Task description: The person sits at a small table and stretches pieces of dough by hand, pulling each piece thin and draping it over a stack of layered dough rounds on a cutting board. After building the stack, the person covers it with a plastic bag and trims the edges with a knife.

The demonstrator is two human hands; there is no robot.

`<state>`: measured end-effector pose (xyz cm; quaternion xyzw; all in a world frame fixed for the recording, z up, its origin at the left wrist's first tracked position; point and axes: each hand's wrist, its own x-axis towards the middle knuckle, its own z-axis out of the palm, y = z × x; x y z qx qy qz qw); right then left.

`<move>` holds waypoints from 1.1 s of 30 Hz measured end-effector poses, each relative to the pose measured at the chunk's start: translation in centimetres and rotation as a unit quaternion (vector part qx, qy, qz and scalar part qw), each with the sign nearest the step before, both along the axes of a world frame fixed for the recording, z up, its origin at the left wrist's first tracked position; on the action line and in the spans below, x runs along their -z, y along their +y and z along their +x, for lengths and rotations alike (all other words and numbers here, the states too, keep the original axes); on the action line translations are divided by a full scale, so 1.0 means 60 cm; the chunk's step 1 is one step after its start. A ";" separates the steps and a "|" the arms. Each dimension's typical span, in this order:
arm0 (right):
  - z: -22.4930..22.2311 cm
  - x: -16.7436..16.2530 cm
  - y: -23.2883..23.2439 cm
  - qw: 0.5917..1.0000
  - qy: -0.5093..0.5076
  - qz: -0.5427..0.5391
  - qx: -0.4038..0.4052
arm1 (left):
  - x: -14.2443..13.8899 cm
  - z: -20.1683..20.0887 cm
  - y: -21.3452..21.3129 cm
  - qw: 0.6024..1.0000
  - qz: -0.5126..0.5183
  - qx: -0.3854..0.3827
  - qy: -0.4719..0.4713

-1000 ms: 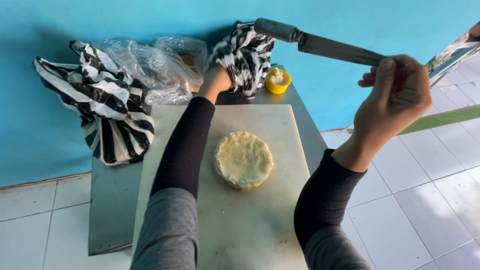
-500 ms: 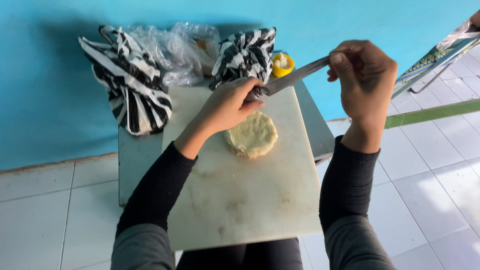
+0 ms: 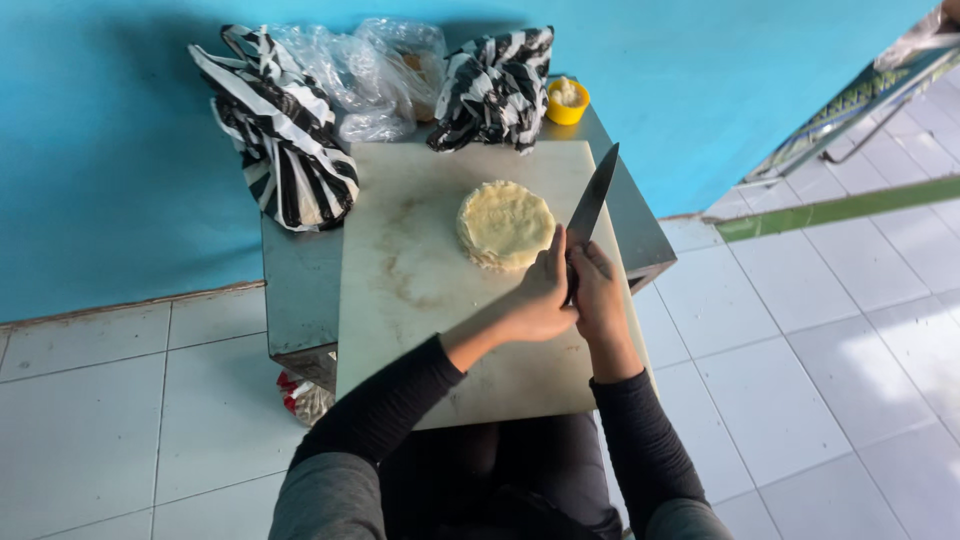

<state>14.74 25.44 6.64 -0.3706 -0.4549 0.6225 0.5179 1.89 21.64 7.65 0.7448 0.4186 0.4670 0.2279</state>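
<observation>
Both hands joined low on the cutting board (image 3: 420, 330), just this side of the round of dough (image 3: 505, 224). Right hand (image 3: 600, 295) wrapped around the knife (image 3: 590, 205) at its handle, fingers closed tight. Left hand (image 3: 540, 295) curled against the same handle from the other side, pressed to the right hand; whether gripping or only steadying, hard to tell. Blade pointing up and away from the body, tilted slightly to the right, tip above the far edge of the board. Dough sitting up and to the left of both hands, near the board's middle, its right rim just beside the blade's flat, seemingly not touched. Left hand the nearer of the two to the dough. Striped bags (image 3: 285, 150) and a small yellow cup (image 3: 566, 100) well behind, at the wall.
</observation>
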 end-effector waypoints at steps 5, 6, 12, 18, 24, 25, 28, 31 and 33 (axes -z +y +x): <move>0.039 0.004 0.009 0.996 0.002 -0.091 -0.020 | -0.031 -0.124 0.061 0.984 -0.061 -0.104 0.129; 0.041 0.002 0.008 0.994 0.012 -0.098 -0.041 | -0.028 -0.143 0.077 0.978 0.055 -0.138 0.148; 0.027 -0.017 -0.015 0.992 0.021 -0.092 -0.089 | 0.053 -0.180 0.142 0.900 -0.098 -0.090 0.415; 0.017 -0.032 -0.029 0.993 0.022 -0.071 -0.090 | 0.094 -0.219 0.178 0.945 -0.023 -0.149 0.291; -0.004 -0.050 -0.040 0.987 0.091 -0.085 -0.098 | 0.063 -0.233 0.175 0.904 -0.071 -0.090 0.413; -0.008 -0.054 -0.041 0.993 0.045 -0.065 -0.092 | 0.051 -0.242 0.175 0.923 -0.029 -0.119 0.366; -0.023 -0.062 -0.050 0.979 -0.197 -0.008 -0.049 | 0.004 -0.265 0.183 0.946 0.077 -0.153 0.275; -0.043 -0.065 -0.052 0.881 -0.421 0.214 0.013 | -0.047 -0.272 0.193 0.935 0.128 -0.094 0.317; -0.056 -0.067 -0.053 0.814 -0.483 0.321 0.033 | -0.071 -0.252 0.199 0.915 0.131 -0.052 0.378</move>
